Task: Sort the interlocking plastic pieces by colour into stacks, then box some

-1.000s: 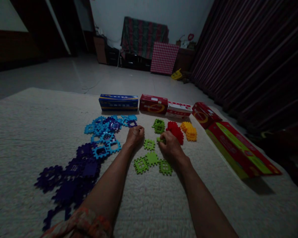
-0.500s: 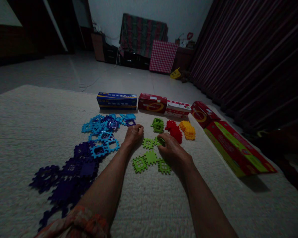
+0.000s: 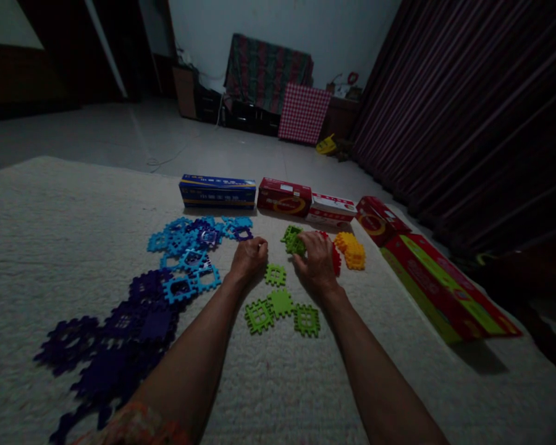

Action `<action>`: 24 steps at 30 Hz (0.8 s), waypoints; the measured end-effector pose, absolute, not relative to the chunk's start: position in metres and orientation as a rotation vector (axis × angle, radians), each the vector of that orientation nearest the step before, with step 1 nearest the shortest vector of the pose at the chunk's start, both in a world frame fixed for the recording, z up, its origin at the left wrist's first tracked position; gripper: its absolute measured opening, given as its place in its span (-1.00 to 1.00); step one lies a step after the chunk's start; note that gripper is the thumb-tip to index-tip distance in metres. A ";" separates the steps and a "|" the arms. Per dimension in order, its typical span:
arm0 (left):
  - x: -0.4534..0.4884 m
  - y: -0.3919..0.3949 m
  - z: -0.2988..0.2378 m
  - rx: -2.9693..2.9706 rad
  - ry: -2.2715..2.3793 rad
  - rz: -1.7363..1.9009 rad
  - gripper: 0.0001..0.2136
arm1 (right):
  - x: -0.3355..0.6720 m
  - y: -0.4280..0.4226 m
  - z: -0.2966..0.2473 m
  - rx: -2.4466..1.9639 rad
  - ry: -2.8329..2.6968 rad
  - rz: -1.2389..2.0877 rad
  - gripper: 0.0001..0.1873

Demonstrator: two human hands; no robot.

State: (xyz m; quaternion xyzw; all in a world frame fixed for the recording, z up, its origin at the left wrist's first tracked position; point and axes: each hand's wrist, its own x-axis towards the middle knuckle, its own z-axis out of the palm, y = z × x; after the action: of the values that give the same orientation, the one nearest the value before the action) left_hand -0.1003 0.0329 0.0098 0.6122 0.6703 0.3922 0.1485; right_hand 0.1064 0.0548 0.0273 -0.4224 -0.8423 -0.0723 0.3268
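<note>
My left hand [image 3: 250, 259] rests on the mat in a closed fist; whatever it may hold is hidden. With curled fingers, my right hand [image 3: 317, 256] grips a green interlocking tile against the green tile stack [image 3: 291, 235], partly covering both. Below lie loose green tiles: a small window-patterned one [image 3: 275, 274], a solid one [image 3: 280, 302] and two more with windows [image 3: 306, 320]. Behind my right hand the red tile stack [image 3: 336, 259] is partly hidden. To its right sits a yellow tile stack [image 3: 351, 250].
Light blue tiles [image 3: 176, 237] and dark purple tiles [image 3: 151, 321] spread on the left of the pale mat [image 3: 278, 383]. A blue box [image 3: 219, 193], a red box [image 3: 284, 199], a white-and-red box [image 3: 332, 209] and a long red-green box [image 3: 445, 284] line the back and right.
My right hand has moved forward from the middle green tiles to the green stack, and the tile it touched has left its spot. My left hand stays nearly in place.
</note>
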 end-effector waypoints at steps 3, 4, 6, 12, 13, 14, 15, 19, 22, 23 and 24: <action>-0.100 0.032 0.011 1.760 1.949 1.094 -0.72 | 0.107 0.051 0.023 -1.108 -2.223 -0.209 -0.50; -0.100 0.032 0.012 1.758 1.958 1.079 -0.73 | 0.107 0.051 0.023 -1.108 -2.231 -0.212 -0.50; -0.099 0.032 0.013 1.756 1.972 1.055 -0.73 | 0.107 0.051 0.023 -1.116 -2.248 -0.215 -0.50; -0.098 0.032 0.017 1.779 1.982 1.047 -0.73 | 0.106 0.051 0.027 -1.155 -2.300 -0.203 -0.46; -0.098 0.032 0.018 1.778 1.978 1.049 -0.73 | 0.106 0.051 0.027 -1.159 -2.301 -0.197 -0.45; -0.098 0.032 0.018 1.776 1.974 1.051 -0.73 | 0.106 0.051 0.027 -1.164 -2.302 -0.190 -0.44; -0.099 0.031 0.018 1.775 1.974 1.050 -0.73 | 0.107 0.051 0.027 -1.169 -2.302 -0.184 -0.44; -0.098 0.031 0.018 1.760 1.984 1.052 -0.74 | 0.109 0.051 0.026 -1.187 -2.303 -0.172 -0.44; -0.098 0.032 0.017 1.745 1.968 1.075 -0.74 | 0.109 0.051 0.026 -1.186 -2.300 -0.167 -0.45; -0.098 0.032 0.017 1.745 1.964 1.080 -0.74 | 0.109 0.051 0.026 -1.183 -2.297 -0.166 -0.45; -0.098 0.032 0.017 1.745 1.963 1.081 -0.74 | 0.109 0.051 0.026 -1.178 -2.293 -0.166 -0.44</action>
State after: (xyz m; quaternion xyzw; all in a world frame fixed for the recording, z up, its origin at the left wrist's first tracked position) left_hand -0.0977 0.0322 0.0167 0.6075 0.6833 0.3763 0.1499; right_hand 0.1089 0.0509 0.0261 -0.4383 -0.8532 -0.0618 0.2758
